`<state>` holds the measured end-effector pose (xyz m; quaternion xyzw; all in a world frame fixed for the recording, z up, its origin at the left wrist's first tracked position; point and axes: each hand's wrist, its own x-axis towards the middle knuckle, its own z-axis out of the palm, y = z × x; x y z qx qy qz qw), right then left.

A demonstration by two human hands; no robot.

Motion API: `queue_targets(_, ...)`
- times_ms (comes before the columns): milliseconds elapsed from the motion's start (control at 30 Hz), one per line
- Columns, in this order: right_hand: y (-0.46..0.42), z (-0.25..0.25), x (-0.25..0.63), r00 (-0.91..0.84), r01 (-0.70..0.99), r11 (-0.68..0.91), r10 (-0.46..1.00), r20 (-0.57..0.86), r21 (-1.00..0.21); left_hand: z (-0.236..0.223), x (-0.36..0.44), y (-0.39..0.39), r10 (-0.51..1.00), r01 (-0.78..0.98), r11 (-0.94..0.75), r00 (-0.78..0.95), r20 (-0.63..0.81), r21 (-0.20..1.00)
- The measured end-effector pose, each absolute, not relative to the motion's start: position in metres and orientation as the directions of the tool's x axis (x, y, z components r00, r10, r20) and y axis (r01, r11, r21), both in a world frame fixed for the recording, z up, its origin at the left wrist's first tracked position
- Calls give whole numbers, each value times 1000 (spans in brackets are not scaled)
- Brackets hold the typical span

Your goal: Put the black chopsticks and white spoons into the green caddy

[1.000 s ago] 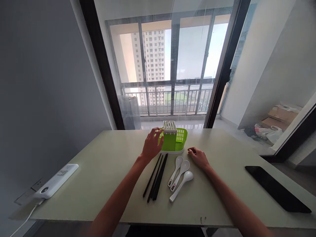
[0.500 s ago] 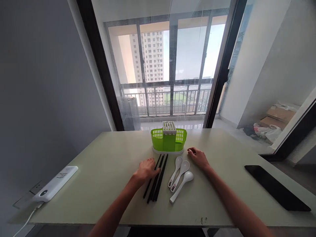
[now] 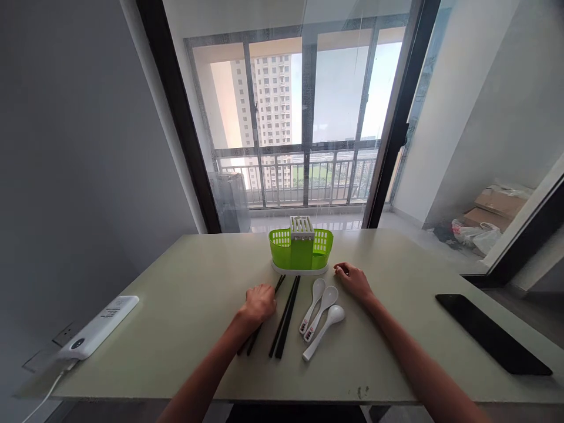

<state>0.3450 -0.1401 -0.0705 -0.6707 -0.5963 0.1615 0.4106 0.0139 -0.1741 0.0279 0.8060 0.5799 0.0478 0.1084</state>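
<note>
My left hand (image 3: 259, 302) is closed over a pair of black chopsticks (image 3: 278, 284), whose tips poke out beyond the fingers and whose thick ends show below the wrist. The fingers' grip is partly hidden under the hand. Just to its right, a second pair of black chopsticks (image 3: 285, 320) lies on the table. My right hand (image 3: 355, 282) rests on the tabletop with loosely curled fingers, a gap beside the thumb and nothing held. Between the hands are three white spoons (image 3: 324, 333), bowls pointing away. Behind them stands a green cutlery basket (image 3: 301, 255) with a white slotted top.
A white power strip (image 3: 103, 326) with a cable sits at the left table edge. On the right lies a flat black object (image 3: 491, 333), like a phone or tablet. The pale table (image 3: 185, 282) meets a glass door at its far edge.
My left hand has closed on one pair of chopsticks and shifted it left, apart from the other pair. The right hand has stayed put.
</note>
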Motion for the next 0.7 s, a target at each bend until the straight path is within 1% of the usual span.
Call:
queue_targets(100, -140, -70, 344, 232, 658, 60, 932, 278, -750, 31, 11, -170, 953, 936, -266, 292, -84, 230)
queue_targets(200, -142, -68, 343, 239, 642, 66, 929, 282, -764, 39, 8, -166, 948, 918, -257, 301, -107, 302)
queue_targets(333, -146, -62, 340, 251, 604, 91, 921, 297, -792, 54, 0, -156, 931, 829, -255, 349, -103, 498)
queue_targets(433, -149, -53, 336, 246, 558, 145, 911, 330, -817, 65, -8, -148, 926, 705, -227, 370, -75, 672)
queue_targets(500, -152, -45, 331, 235, 512, 199, 903, 359, -835, 69, -11, -144, 925, 608, -206, 376, -49, 767)
queue_targets(567, -155, -34, 324, 210, 452, 264, 897, 389, -852, 69, -11, -143, 924, 457, -179, 381, -10, 871)
queue_targets(600, -157, -28, 319, 188, 417, 297, 897, 401, -859, 67, -9, -142, 927, 338, -151, 374, 15, 929)
queue_targets(667, -164, -16, 308, 131, 355, 348, 900, 415, -868, 59, -3, -143, 946, 38, -69, 319, 53, 997)
queue_targets(700, -169, -10, 302, 92, 322, 369, 904, 417, -872, 53, 2, -143, 960, -116, -29, 274, 60, 993)
